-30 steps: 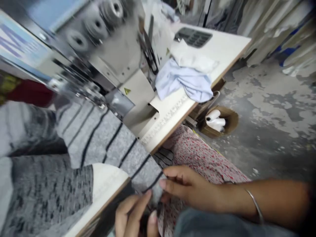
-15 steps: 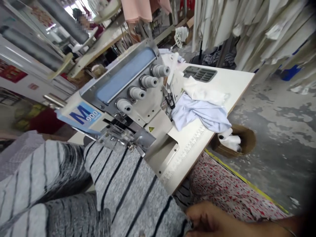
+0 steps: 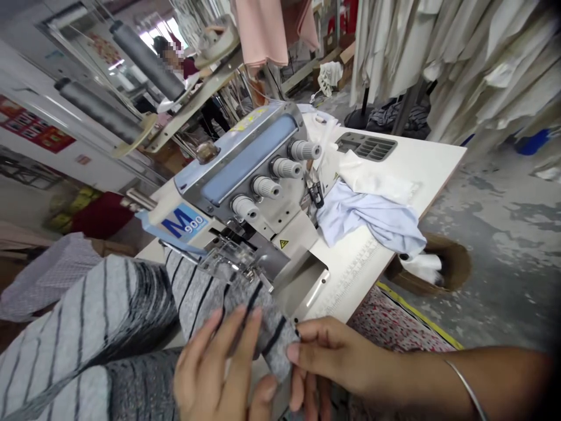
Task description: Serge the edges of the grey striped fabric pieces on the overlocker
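Observation:
A grey fabric piece with dark stripes (image 3: 199, 295) runs from under the presser foot of the sewing machine (image 3: 258, 199) toward me. My left hand (image 3: 223, 368) lies on it, fingers stretched and somewhat spread, fingertips near the foot. My right hand (image 3: 328, 356) pinches the fabric's near right edge between thumb and forefinger, just off the machine bed. On the left, thick folded stacks of the same striped fabric (image 3: 83, 327) lie close to the work.
Light blue cloth (image 3: 368, 216) and white cloth (image 3: 372, 175) lie on the white machine table (image 3: 432, 164). Thread cones (image 3: 149, 61) stand at upper left. A cardboard box (image 3: 456, 263) sits on the floor at right. Pale garments (image 3: 394, 52) hang behind; a person (image 3: 175, 58) is farther back.
My left hand has come into view and onto the striped fabric. My right hand has moved up and left with the fabric edge, nearer the machine. The view has shifted slightly.

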The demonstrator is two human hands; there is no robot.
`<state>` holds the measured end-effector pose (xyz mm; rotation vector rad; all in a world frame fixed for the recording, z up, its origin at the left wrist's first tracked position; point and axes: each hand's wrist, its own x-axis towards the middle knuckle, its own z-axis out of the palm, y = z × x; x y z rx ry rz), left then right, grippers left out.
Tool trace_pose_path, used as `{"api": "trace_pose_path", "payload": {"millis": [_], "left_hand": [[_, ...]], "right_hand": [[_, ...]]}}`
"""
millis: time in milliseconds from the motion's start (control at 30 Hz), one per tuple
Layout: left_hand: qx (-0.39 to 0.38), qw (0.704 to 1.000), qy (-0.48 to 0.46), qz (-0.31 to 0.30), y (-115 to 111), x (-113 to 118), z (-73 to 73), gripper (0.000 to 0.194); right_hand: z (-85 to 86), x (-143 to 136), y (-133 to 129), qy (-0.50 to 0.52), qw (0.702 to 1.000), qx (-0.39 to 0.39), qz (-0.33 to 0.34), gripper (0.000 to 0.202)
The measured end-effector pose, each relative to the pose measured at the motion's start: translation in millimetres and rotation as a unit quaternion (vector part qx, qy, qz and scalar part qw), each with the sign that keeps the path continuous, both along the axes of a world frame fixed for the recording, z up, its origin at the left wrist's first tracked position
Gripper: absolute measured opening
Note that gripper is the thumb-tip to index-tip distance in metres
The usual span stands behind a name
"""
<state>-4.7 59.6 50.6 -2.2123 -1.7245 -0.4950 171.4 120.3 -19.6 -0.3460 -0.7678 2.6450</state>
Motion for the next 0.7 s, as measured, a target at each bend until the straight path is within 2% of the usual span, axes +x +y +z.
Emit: {"api": "trace_pose_path", "payload": {"millis": [33, 100, 233, 300, 367, 500, 600, 700], "left_hand": [[-0.029, 0.999, 0.034, -0.030, 6, 2, 1.2, 0.046], [-0.056, 0.996, 0.061, -0.041, 12, 3, -0.6, 0.052], [-0.021, 0.998, 0.050, -0.036, 14, -2, -9.3, 0.058], [-0.024, 0.999, 0.013, -0.028, 16, -8, -10.3, 0.059], [-0.063, 0.997, -0.047, -0.016, 21, -15, -7.7, 0.059], [-0.131, 0.981, -0.139, 0.029, 37, -31, -0.5, 0.051], [-0.099, 0.969, -0.215, 0.069, 46, -35, -2.2, 0.046], [-0.039, 0.956, -0.273, 0.103, 43, -28, -8.4, 0.043]], "right_hand": [[3.0, -4, 5, -0.001, 1.000, 0.003, -0.009, 0.062], [9.3, -13, 15, -0.011, 1.000, 0.011, -0.023, 0.058], [19.7, -25, 28, -0.013, 0.999, 0.017, -0.048, 0.044], [21.0, -27, 29, -0.012, 0.999, 0.007, -0.053, 0.041], [18.4, -25, 28, -0.019, 0.999, 0.002, -0.048, 0.043], [4.8, -17, 23, -0.047, 0.998, 0.022, -0.048, 0.046], [-4.9, -12, 20, -0.051, 0.995, 0.040, -0.076, 0.044], [-9.4, -8, 19, -0.042, 0.994, 0.057, -0.087, 0.040]]}}
